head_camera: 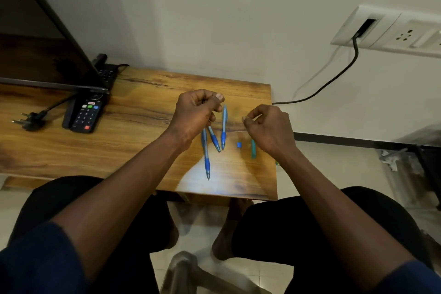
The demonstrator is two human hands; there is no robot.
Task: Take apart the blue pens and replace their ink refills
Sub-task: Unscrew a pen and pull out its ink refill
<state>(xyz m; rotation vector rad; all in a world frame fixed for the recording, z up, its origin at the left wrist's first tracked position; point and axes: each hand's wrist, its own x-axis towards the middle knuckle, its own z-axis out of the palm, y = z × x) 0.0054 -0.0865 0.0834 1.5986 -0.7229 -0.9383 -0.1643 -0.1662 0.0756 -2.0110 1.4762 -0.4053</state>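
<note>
On the wooden table (143,107), from the left, lie a black plug (29,122) and a remote control (83,114). The left hand (195,114) is next, fingers curled tight, thumb pressed on forefinger; what it pinches, if anything, cannot be told. Under and beside it lie three blue pens with tips toward the person: left pen (206,155), middle pen (214,139), right pen (223,129). A small blue piece (239,144) and a teal pen part (253,149) follow. Above them the right hand (269,129) pinches thumb to forefinger, its hold too small to tell.
</note>
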